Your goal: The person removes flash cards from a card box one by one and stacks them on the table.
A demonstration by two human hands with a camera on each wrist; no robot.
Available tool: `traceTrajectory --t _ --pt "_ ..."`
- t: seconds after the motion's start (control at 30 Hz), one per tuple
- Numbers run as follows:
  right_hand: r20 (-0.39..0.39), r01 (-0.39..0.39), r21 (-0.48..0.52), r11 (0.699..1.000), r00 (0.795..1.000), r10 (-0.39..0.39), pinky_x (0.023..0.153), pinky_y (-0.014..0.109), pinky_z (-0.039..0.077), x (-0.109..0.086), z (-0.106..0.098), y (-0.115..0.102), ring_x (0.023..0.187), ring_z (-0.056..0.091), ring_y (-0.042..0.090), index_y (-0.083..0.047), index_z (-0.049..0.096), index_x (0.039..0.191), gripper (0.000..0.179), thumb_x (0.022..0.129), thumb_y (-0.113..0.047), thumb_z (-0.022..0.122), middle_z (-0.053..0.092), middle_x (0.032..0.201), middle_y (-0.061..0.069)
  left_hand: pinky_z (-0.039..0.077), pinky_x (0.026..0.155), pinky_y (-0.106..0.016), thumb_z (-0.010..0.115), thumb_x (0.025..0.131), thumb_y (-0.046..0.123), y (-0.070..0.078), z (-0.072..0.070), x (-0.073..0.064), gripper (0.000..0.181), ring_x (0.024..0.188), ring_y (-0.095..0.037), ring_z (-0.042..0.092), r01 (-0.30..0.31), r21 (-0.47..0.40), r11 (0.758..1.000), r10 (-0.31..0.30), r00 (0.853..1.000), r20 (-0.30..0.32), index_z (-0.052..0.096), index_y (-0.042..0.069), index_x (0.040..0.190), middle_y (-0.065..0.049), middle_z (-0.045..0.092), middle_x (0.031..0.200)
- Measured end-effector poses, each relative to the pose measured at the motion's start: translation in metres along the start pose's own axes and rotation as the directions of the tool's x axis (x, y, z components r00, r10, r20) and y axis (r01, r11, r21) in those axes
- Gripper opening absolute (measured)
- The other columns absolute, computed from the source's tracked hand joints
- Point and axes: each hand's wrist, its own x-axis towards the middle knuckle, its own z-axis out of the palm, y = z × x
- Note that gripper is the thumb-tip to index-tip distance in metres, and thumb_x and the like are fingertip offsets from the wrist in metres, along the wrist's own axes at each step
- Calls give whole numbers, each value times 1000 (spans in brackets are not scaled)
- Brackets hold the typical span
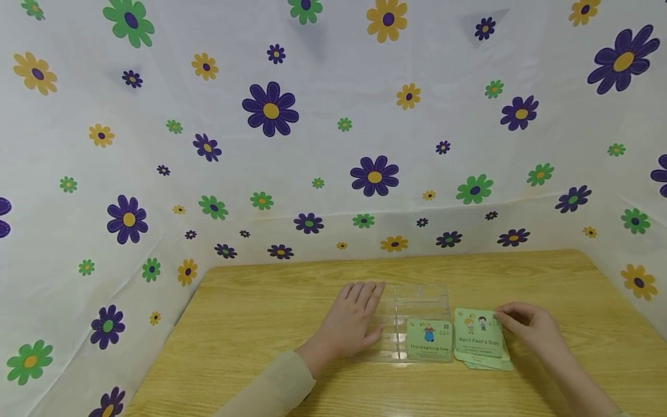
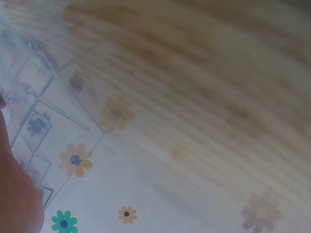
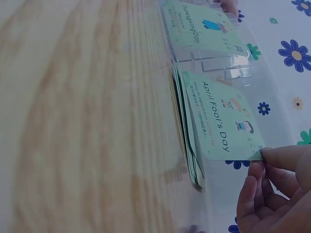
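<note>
A green "April Fool's Day" card (image 1: pixel 478 335) tops a small stack of cards (image 1: pixel 497 365) on the table. My right hand (image 1: pixel 534 330) pinches that card's upper right corner between thumb and finger; in the right wrist view the card (image 3: pixel 218 119) is tilted up from the stack. My left hand (image 1: pixel 350 321) rests on the left part of a clear plastic box (image 1: pixel 423 296) with dividers, its fingers extended. Inside the box's front right compartment lies a "Thanksgiving Day" card (image 1: pixel 429 340). The left wrist view shows only the edge of that hand beside the clear box (image 2: pixel 58 92).
The stack stands just right of the box, close to its side. Beneath everything is a wood-grain table (image 1: pixel 250 324). A white cloth with printed flowers (image 1: pixel 323 145) hangs behind the table and along both sides.
</note>
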Motion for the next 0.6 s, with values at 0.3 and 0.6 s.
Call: traceTrajectory --t 0.3,0.6 --pt "12 3 -35 999 1000 -3 73 17 52 3 -1 5 82 57 -10 7 75 115 26 103 -15 69 77 109 14 39 121 -42 51 102 59 0 0 0 86 138 -21 49 2 -9 1000 -2 1000 0 26 8 167 -5 49 154" --pt "18 -13 -36 999 1000 13 74 17 51 8 -2 9 82 57 -9 7 75 117 28 102 -16 71 78 109 12 39 121 -42 51 102 60 0 -1 1 86 138 -21 48 4 -1 1000 -4 1000 4 26 8 167 -5 48 154"
